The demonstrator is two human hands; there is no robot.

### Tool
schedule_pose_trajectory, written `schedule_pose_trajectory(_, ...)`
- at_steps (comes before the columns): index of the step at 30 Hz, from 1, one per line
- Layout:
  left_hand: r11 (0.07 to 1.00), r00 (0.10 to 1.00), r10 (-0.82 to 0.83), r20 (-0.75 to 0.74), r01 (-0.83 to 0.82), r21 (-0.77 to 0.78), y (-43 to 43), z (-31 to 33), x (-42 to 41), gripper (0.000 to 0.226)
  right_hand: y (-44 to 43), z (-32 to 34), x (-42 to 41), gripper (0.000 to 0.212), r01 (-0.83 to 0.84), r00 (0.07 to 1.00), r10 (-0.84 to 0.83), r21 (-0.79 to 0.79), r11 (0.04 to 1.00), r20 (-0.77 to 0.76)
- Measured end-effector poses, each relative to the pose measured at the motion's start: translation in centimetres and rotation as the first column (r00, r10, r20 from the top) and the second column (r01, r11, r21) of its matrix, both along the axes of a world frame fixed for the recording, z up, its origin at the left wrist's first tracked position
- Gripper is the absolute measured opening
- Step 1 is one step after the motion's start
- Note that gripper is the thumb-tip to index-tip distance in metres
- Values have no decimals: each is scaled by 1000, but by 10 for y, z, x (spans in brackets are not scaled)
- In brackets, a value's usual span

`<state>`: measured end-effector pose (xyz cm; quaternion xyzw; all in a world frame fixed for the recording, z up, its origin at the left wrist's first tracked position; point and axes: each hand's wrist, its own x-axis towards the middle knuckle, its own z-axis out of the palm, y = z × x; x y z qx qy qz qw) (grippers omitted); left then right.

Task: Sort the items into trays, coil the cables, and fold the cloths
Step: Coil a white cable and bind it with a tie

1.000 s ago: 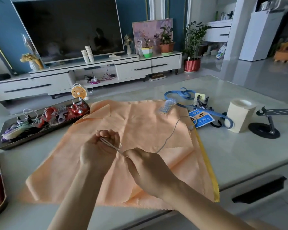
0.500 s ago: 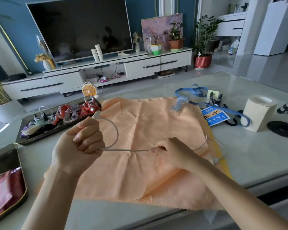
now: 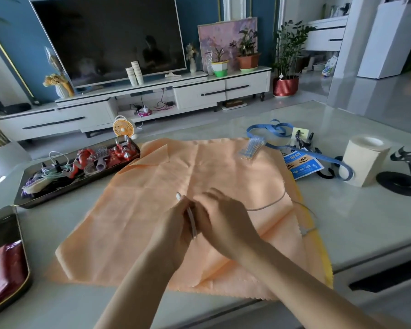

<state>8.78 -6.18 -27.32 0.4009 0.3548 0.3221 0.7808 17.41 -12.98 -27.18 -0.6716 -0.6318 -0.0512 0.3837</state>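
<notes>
gripping thin white cable [image 3: 271, 204] in left hand [image 3: 173, 226] and right hand [image 3: 226, 219], mid-coil; yet to fold square peach cloth [image 3: 152, 198].

Grip above the middle of the cloth [image 3: 140, 210].
Left hand [image 3: 173, 231] and right hand [image 3: 223, 219] meet on the cable [image 3: 192, 222]; its slack trails right of the grip, far tray [image 3: 76, 184] left and behind, near tray [image 3: 0, 231] left and nearer, paper roll [image 3: 363, 165] right and behind.

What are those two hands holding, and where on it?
A thin grey cable. The left hand grips its gathered loops near the white plug end; the blurred right hand seems to pinch the trailing strand over the orange cloth.
</notes>
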Motion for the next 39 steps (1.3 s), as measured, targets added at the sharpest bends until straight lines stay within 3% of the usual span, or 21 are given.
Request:
schedule_pose_trajectory(3,997,991,-19,136,29,-72,-1,6,4,40,-9,-3,-11,31,-28,988,31,-21,999,151)
schedule_pose_trajectory(6,982,935,80,345,-15,-187,7,19,1,36,-14,-8,-14,44,-60,979,64,-27,998,195)
schedule_pose_trajectory(10,950,845,105,524,71,-304,15,25,-4,38,-19,-9,-12,41,-82,971,82,-12,997,225)
schedule_pose_trajectory(13,965,818,100,567,60,-257,18,27,-4,39,-23,-4,-5,22,-115,989,118,-37,993,89)
schedule_pose_trajectory(15,971,786,141,602,7,-237,26,31,-8,27,-24,-3,7,23,-74,997,74,-67,995,11)
schedule_pose_trajectory(17,973,757,176,630,-37,-227,36,36,-19,20,-27,-2,23,25,-18,999,23,-176,984,25)
schedule_pose_trajectory(20,975,724,188,664,-53,-218,47,43,-36,22,-34,2,51,24,-97,966,12,-321,942,-257)
schedule_pose_trajectory(22,977,722,160,673,-19,-211,48,46,-41,27,-38,4,69,24,-117,910,-16,-294,948,-415)
schedule_pose_trajectory(24,981,759,90,645,44,-188,41,45,-38,24,-39,4,84,24,-107,882,-40,-281,954,-470)
schedule_pose_trajectory(27,977,836,-48,547,154,-150,21,41,-22,21,-40,0,93,22,26,947,-149,-395,918,-283)
schedule_pose_trajectory(29,962,848,-122,516,229,-149,11,36,-13,27,-41,-2,89,15,103,971,-173,-363,926,-167)
schedule_pose_trajectory(30,953,847,-155,509,264,-150,7,34,-10,29,-40,-1,82,22,97,972,-157,-312,945,-174)
schedule_pose_trajectory(31,943,845,-189,500,299,-148,4,33,-7,32,-40,1,74,29,35,956,-103,-246,969,-274)
schedule_pose_trajectory(32,933,844,-226,486,331,-142,1,32,-5,33,-39,4,65,29,-57,892,-29,-176,983,-451)
schedule_pose_trajectory(33,924,845,-259,468,357,-133,-2,31,-2,35,-36,9,55,26,-158,762,59,-96,983,-645)
schedule_pose_trajectory(35,916,853,-301,427,383,-119,-9,30,2,36,-30,12,40,21,-244,566,143,0,970,-812)
schedule_pose_trajectory(37,911,854,-322,408,397,-114,-13,29,4,36,-26,8,31,20,-216,638,158,22,976,-754)
schedule_pose_trajectory(39,901,844,-337,417,417,-117,-15,29,4,35,-24,3,25,20,-127,798,142,67,990,-586)
